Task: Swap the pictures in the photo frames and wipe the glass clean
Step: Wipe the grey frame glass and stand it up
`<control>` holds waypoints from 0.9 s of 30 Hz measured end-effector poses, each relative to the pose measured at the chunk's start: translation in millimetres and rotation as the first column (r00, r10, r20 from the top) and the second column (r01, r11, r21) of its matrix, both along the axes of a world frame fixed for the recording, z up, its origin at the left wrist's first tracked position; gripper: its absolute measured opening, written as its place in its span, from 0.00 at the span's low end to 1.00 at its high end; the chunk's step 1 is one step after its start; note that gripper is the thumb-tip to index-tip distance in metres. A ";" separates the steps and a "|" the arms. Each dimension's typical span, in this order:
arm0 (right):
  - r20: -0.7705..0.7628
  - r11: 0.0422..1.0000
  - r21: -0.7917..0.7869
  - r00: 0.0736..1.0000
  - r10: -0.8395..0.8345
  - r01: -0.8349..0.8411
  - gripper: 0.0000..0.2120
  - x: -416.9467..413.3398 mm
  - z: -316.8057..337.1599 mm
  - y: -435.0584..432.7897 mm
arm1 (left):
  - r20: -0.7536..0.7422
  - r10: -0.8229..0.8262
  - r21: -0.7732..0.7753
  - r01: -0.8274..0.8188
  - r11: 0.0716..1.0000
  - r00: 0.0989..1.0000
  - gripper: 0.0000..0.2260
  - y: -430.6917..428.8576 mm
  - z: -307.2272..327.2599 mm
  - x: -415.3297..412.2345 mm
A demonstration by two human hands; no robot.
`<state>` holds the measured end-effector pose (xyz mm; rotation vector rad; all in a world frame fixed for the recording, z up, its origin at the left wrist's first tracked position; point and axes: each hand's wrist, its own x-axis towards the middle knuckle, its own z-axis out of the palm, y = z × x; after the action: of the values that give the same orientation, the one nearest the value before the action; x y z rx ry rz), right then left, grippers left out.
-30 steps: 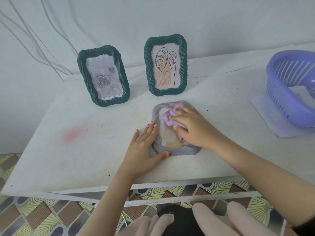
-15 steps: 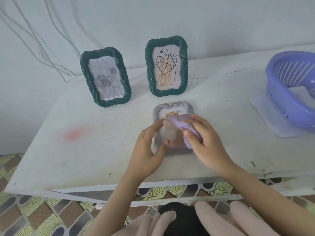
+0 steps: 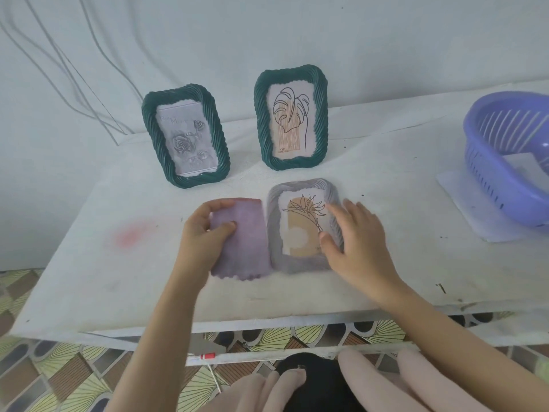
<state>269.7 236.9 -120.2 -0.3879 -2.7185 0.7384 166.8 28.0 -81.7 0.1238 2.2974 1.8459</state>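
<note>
Three frames look filled; our left hand (image 3: 205, 233) grips the purple cloth (image 3: 240, 242) — our right hand (image 3: 353, 242), fingers spread, touches the grey frame (image 3: 303, 224) — wiping seems nearly finished.

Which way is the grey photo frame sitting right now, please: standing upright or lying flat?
Lying flat. The grey photo frame rests face up on the table, its flower picture facing the camera, unlike the two green frames standing behind it.

Almost no writing can be read. The grey rose picture in the left dark green twisted-rim photo frame (image 3: 186, 137) has faint script along its top, too pale to make out. The leaf line drawing in the right dark green twisted-rim photo frame (image 3: 291, 116) has a tiny caption at its lower left, too small to read.
</note>
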 end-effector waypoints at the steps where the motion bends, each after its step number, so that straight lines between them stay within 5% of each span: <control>1: 0.083 0.998 0.059 0.996 -0.042 0.037 0.29 -0.7 -2.3 3.6 | -0.025 0.020 -0.074 -0.022 0.997 0.999 0.18 -8.1 0.2 -7.2; 4: 0.205 0.995 0.090 0.977 -0.059 0.041 0.30 -0.5 -9.1 8.8 | -0.131 0.037 -0.352 -0.081 0.933 0.991 0.19 -26.4 -5.7 -21.5; 7: 0.190 0.999 0.036 0.982 -0.020 0.014 0.28 1.1 -10.0 7.8 | -0.259 -0.001 -0.714 -0.191 0.674 0.966 0.20 -30.0 -19.1 -20.2; 9: 0.148 1.000 -0.013 0.989 -0.005 0.007 0.27 1.6 -8.8 5.5 | -0.411 -0.032 -0.701 -0.294 0.650 0.911 0.21 -24.6 -23.3 -10.7; 12: 0.113 0.997 -0.078 0.994 -0.008 0.017 0.26 2.1 -7.6 4.1 | -0.534 -0.239 -0.636 -0.200 0.745 0.811 0.17 -7.4 -24.1 4.8; 19: 0.082 0.948 -0.316 0.997 -0.012 0.037 0.28 5.9 10.1 -0.5 | -0.160 -0.601 -0.796 0.258 0.548 0.783 0.45 27.7 -31.7 31.7; 24: -0.062 0.870 -0.493 0.997 -0.051 0.014 0.29 0.6 3.8 4.1 | -0.211 -0.579 -0.696 0.295 0.655 0.788 0.44 29.9 -37.5 31.4; 27: -0.108 0.726 -0.688 0.989 -0.104 0.001 0.33 -0.7 4.2 8.0 | -0.226 -0.563 -0.655 0.304 0.692 0.795 0.42 32.1 -34.6 33.8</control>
<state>269.0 244.9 -116.0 -0.5385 -2.1901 1.6909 200.6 60.1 -116.3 0.9707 2.6715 0.8538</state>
